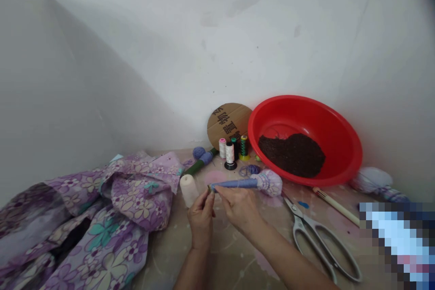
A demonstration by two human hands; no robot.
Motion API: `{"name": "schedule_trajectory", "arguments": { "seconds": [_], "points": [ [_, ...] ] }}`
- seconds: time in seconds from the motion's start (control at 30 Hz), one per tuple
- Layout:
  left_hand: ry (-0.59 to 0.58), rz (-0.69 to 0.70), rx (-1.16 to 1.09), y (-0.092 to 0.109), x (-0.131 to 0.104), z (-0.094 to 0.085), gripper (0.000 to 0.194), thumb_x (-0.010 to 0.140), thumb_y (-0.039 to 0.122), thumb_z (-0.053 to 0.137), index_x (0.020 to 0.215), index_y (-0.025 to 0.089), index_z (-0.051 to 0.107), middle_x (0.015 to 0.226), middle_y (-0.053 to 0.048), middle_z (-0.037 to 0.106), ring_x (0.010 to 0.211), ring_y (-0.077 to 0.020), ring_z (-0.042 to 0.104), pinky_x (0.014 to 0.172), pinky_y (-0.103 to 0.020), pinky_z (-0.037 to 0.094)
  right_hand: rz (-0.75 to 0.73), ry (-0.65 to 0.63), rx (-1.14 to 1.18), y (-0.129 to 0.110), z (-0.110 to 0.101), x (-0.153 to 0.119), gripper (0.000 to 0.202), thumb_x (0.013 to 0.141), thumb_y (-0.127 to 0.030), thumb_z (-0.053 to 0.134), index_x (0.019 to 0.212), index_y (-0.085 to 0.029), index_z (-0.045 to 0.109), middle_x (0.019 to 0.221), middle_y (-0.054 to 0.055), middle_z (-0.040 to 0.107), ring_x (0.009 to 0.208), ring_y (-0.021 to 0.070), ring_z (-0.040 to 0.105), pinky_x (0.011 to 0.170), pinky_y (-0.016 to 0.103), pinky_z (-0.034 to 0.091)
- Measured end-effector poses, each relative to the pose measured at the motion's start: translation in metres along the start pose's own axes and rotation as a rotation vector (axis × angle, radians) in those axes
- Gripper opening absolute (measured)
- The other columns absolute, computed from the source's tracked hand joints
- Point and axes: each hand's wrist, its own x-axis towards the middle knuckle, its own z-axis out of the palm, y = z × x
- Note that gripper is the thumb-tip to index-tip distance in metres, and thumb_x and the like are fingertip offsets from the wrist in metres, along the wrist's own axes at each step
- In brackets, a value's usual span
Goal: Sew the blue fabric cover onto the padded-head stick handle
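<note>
A slim stick wrapped in blue-purple material (239,184) ends on the right in a stuffed ball of floral cloth (270,182). My left hand (201,213) pinches the stick's left end between thumb and fingers. Close beside it, my right hand (243,206) is closed with its fingertips at the same end, over the wrapping. Any thread between the fingers is too small to make out. A white thread cone (188,189) stands just behind my left hand. Loose purple yarn (250,170) lies behind the wrapped stick.
Floral fabric (136,195) is heaped at left. Several thread spools (230,154) stand before a cardboard disc (226,120). A red basin (340,145) holds dark grains (292,154). Large scissors (316,235) and a pale stick (336,206) lie at right, near another stuffed ball (372,179).
</note>
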Motion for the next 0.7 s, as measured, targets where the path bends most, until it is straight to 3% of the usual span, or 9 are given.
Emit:
{"name": "schedule_trajectory", "arguments": {
  "seconds": [0.3,0.7],
  "points": [
    [-0.018,-0.003,-0.014,-0.002,0.000,0.000,0.042,0.064,0.040,0.058,0.093,0.011,0.062,0.046,0.004,0.046,0.041,-0.0066,0.038,0.041,-0.019,0.033,-0.012,-0.118,-0.031,0.005,-0.011,0.004,0.032,0.076,-0.016,0.039,0.101,-0.025,0.058,0.080,0.003,0.067,0.072,0.0139,0.061,0.061,0.020,0.040],
    [-0.017,0.018,-0.025,-0.007,0.001,0.000,0.040,0.065,0.040,0.057,0.093,0.013,0.063,0.048,0.004,0.048,0.041,-0.0060,0.037,0.041,-0.019,0.033,0.042,-0.218,-0.226,-0.010,-0.026,0.017,0.023,0.074,-0.023,0.042,0.080,-0.024,0.064,0.069,0.004,0.067,0.063,0.0162,0.060,0.052,0.022,0.035]
  ]
}}
